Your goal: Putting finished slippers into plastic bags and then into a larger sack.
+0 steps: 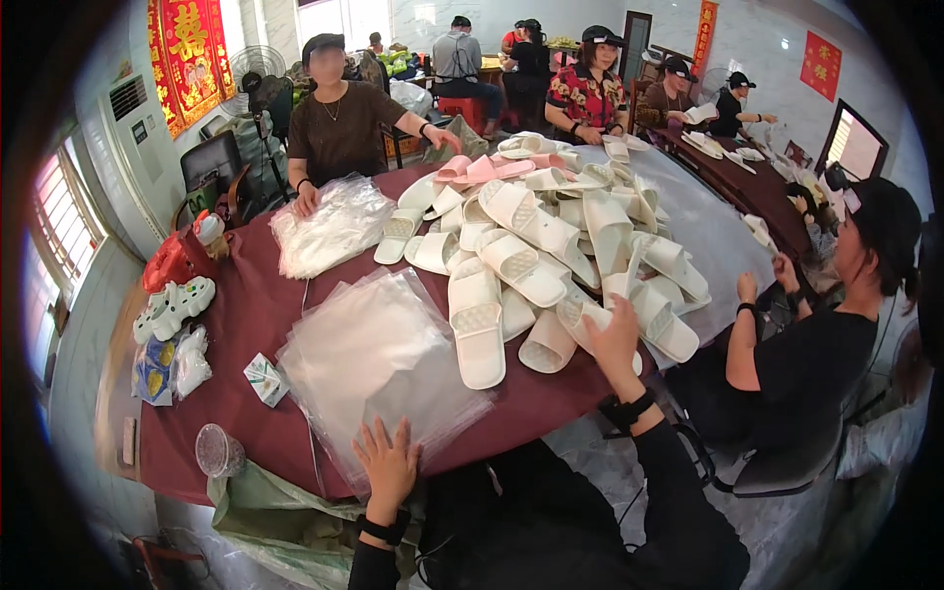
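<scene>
A round table covered in a dark red cloth (246,324) fills the middle of a busy workroom, with white tiled walls and red hangings behind.

Nearest the camera, the person's left hand (386,467) lies flat with fingers spread, palm down on the near edge of a stack of clear plastic bags (379,359). It holds nothing; it only presses the stack. The bags fan out away from that hand toward the table's middle.

The right hand (615,339) is raised a little farther out and to the right, at the near edge of the pile of white slippers (551,256). Its back faces the camera, so I cannot tell whether the fingers close on a slipper or merely touch one. The slipper just in front of it lies with its long axis running left and away; a longer white slipper (477,320) lies between the two hands, toe toward the person, just beside the bags. The right hand is clearly the nearer one to the pile, the left to the bags.

Farther off, a second heap of clear bags (329,226) rests under the hands of a person in a brown shirt (339,123). To the right a seated person in black (816,354) reaches toward the slippers. Others work at tables beyond.
</scene>
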`<state>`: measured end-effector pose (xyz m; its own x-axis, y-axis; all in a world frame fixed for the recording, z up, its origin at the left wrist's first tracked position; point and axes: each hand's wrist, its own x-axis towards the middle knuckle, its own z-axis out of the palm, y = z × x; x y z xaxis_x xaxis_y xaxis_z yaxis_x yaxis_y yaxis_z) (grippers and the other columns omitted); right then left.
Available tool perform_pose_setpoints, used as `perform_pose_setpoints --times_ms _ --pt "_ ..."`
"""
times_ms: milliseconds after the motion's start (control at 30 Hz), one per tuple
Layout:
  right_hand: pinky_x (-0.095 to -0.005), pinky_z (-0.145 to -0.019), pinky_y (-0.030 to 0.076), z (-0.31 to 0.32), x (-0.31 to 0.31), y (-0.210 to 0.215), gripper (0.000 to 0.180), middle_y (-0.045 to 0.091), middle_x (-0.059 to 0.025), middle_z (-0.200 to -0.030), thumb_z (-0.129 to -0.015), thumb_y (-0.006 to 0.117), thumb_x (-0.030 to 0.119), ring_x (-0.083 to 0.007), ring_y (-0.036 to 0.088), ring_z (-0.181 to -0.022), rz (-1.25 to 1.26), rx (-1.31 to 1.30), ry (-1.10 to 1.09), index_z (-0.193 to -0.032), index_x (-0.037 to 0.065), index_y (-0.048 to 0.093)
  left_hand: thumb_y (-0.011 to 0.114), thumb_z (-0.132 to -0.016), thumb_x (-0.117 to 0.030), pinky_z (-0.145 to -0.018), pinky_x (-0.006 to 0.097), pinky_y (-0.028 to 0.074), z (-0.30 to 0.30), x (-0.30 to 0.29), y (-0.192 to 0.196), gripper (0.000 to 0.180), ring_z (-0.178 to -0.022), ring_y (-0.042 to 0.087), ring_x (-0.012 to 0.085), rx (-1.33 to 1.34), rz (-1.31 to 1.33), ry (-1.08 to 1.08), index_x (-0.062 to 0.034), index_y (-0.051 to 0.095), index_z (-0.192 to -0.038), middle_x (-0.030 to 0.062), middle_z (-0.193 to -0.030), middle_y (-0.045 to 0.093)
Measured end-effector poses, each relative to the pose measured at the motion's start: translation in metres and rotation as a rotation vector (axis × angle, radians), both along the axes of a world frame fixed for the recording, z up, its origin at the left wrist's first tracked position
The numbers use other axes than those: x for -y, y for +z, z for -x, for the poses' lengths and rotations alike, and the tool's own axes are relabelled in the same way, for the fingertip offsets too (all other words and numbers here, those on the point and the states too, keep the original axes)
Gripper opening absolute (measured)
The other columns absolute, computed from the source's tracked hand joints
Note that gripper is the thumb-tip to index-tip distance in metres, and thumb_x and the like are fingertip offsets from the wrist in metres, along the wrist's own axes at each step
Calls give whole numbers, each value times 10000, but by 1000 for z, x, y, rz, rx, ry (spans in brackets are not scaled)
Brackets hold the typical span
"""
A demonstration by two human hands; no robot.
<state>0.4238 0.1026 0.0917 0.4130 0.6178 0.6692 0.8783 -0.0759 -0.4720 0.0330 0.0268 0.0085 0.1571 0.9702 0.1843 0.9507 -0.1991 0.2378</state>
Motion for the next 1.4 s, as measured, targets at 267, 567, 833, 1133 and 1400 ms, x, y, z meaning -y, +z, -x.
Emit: perform_pose_setpoints --times_ms 267,567,833,1133,1400 --pt "-340 -644 495 -72 -26 -78 394 619 -140 -905 -818 681 222 -213 610 -770 281 -1042 172 -1037 -77 548 571 -847 -372 -1062 631 53 -13 -8 -11 510 -1347 178 443 19 -36 27 -186 480 -1313 222 -1427 306" --pt "-386 -858 481 -84 -60 -42 276 621 -115 -1032 -899 544 137 -249 601 -971 206 -1726 436 -1119 -29 543 572 -840 -366 -1073 614 59 -18 -11 -10 488 -1347 188 434 40 -80 61 -183 510 -1288 218 -1423 317" --pt "-454 -996 378 -86 -111 24 350 559 -133 -1200 -957 398 187 -292 521 -1113 86 -1889 697 -1233 -11 481 573 -829 -359 -1078 603 75 -18 -7 -5 481 -1339 207 430 34 -68 83 -182 529 -1273 209 -1419 328" --pt "-350 -772 414 -95 -199 52 147 549 -32 -859 -942 490 205 -174 483 -767 -216 -1871 715 -984 84 561 577 -824 -346 -1073 608 86 -18 -7 -3 483 -1328 228 433 10 -75 78 -182 528 -1275 208 -1408 343" --pt "-331 -789 424 -111 -225 31 174 567 -74 -887 -934 516 177 -201 519 -873 -236 -1721 1152 -1028 31 518 581 -820 -332 -1073 605 94 -27 -12 -2 476 -1339 213 422 6 -51 43 -174 532 -1266 200 -1421 327"
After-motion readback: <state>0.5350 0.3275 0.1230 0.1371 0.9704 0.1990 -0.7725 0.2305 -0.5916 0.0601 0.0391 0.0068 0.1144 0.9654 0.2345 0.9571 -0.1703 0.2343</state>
